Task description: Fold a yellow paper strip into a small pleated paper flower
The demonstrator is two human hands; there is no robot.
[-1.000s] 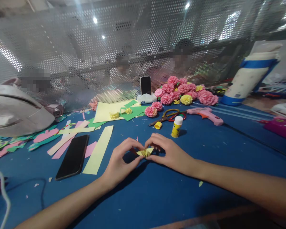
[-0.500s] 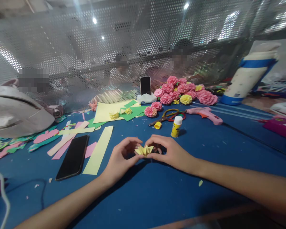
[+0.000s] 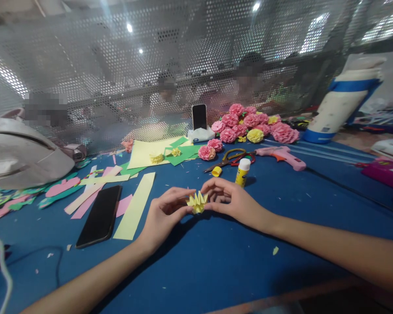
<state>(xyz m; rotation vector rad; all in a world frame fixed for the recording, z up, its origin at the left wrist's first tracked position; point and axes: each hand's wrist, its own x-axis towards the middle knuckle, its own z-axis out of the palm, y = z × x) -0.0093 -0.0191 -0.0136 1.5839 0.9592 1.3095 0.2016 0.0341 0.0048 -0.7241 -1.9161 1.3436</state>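
A small folded yellow paper flower (image 3: 197, 202) with pointed tips is held between both hands, just above the blue table (image 3: 203, 270). My left hand (image 3: 165, 211) pinches its left side with thumb and fingertips. On the other side, my right hand (image 3: 234, 201) grips the flower's right edge, thumb below and fingers curled over. Behind the right hand stands a yellow glue stick (image 3: 242, 173) with its white end up. The glue stick's yellow cap (image 3: 216, 171) lies beside it.
Scissors (image 3: 232, 159) and a pink glue gun (image 3: 283, 157) lie beyond my right hand. Pink paper flowers (image 3: 239, 124) are heaped behind. A black phone (image 3: 101, 216) and a pale paper strip (image 3: 136, 207) lie left. A bottle (image 3: 342, 102) stands far right.
The yellow paper flower has been squeezed narrower, and its points now stand up more. My right hand has risen slightly, and its fingers have shifted on the paper.
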